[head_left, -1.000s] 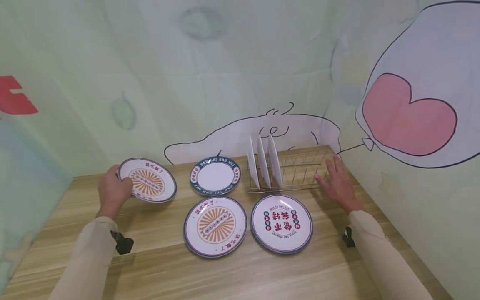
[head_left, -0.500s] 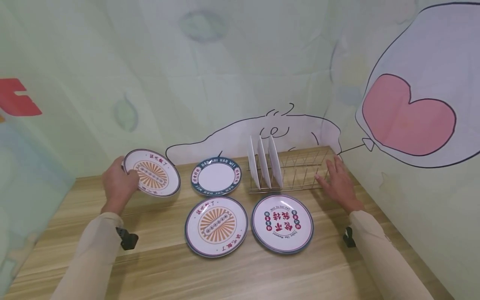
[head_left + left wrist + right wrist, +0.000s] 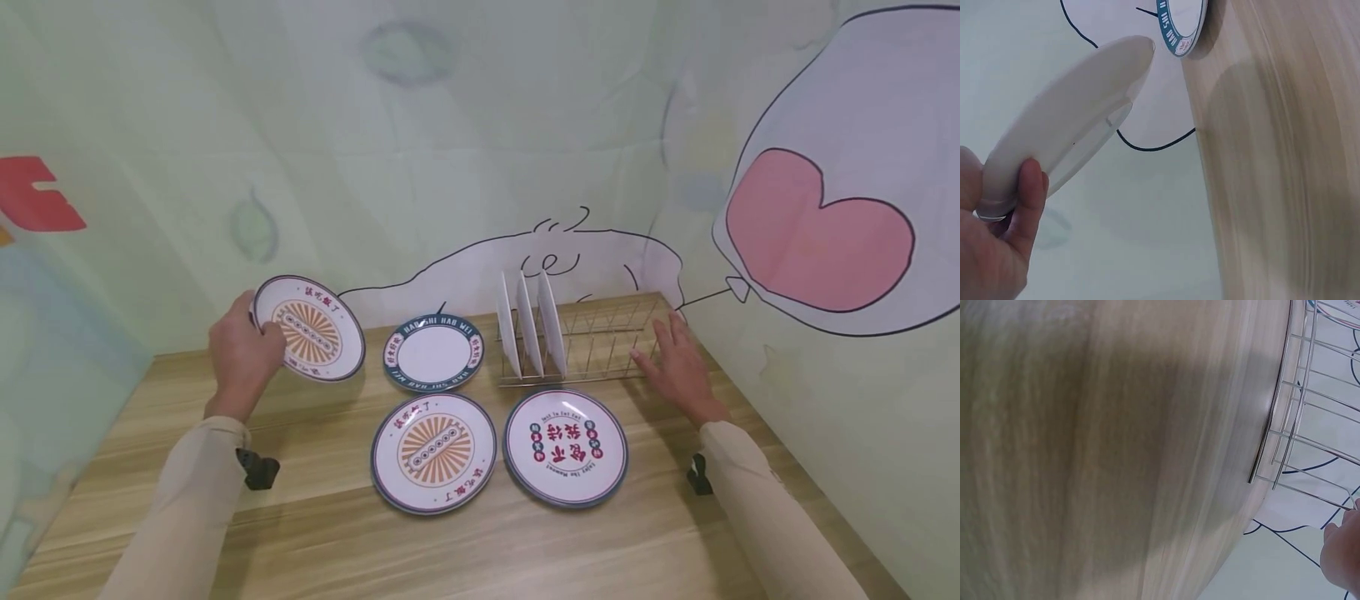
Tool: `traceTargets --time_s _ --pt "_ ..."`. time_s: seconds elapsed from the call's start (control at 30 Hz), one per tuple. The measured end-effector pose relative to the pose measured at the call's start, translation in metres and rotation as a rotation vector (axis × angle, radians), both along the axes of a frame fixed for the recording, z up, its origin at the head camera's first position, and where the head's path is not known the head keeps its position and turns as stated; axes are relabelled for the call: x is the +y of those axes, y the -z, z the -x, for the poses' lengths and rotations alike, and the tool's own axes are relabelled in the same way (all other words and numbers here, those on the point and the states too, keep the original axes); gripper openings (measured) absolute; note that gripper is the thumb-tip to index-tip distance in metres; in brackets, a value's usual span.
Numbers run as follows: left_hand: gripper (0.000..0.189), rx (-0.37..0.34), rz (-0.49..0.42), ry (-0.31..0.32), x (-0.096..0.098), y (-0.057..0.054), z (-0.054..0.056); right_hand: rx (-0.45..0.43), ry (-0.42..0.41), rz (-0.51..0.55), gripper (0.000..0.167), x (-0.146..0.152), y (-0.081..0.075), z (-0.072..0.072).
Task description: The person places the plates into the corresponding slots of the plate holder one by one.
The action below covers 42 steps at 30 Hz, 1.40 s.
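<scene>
My left hand (image 3: 243, 354) pinches the left rim of a white plate (image 3: 322, 337) with an orange sunburst print, thumb on the printed face. The plate is lifted and tilted above the table's back left; the left wrist view shows its pale underside (image 3: 1079, 106). At the right end of a wire dish rack (image 3: 600, 378), my right hand (image 3: 678, 371) rests with fingers fairly straight, touching the end wires. Three white plates (image 3: 551, 325) stand on edge in the rack's left slots. In the right wrist view only part of the right hand (image 3: 1342, 553) shows.
A plate with a teal rim (image 3: 433, 353) lies left of the rack. Nearer the front lie another sunburst plate (image 3: 433, 492) and a plate with red characters (image 3: 566, 487). The wooden table (image 3: 525, 554) meets a printed backdrop (image 3: 450, 167) behind and at the right.
My left hand has moved rightward and up with the sunburst plate, which is tilted more steeply. The right hand and the rack have stayed in place.
</scene>
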State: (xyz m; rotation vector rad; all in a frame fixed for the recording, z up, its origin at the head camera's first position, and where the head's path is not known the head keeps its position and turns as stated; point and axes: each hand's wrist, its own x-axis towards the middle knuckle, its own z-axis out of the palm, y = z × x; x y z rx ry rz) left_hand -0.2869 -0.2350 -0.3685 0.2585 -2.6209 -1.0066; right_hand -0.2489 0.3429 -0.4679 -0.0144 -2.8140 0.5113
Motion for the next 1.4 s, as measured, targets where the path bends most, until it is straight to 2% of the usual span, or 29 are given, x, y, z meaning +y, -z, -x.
traceTargets --time_s 0.4,0.7,1.03,1.4 --pt "0.057 0.078 0.03 -0.001 0.005 -0.01 -0.005 0.008 -0.005 0.0 0.074 0.0 0.0 -0.001" --pt "0.058 0.107 0.038 0.022 0.009 -0.019 -0.001 0.02 -0.002 0.022 0.077 0.0 0.002 -0.002" --pt "0.057 0.201 0.032 0.03 0.017 -0.029 -0.002 0.006 -0.003 -0.005 0.073 0.0 -0.002 -0.002" --pt "0.059 0.212 0.027 0.056 0.029 -0.042 0.001 0.011 -0.011 0.0 0.074 0.002 0.0 -0.002"
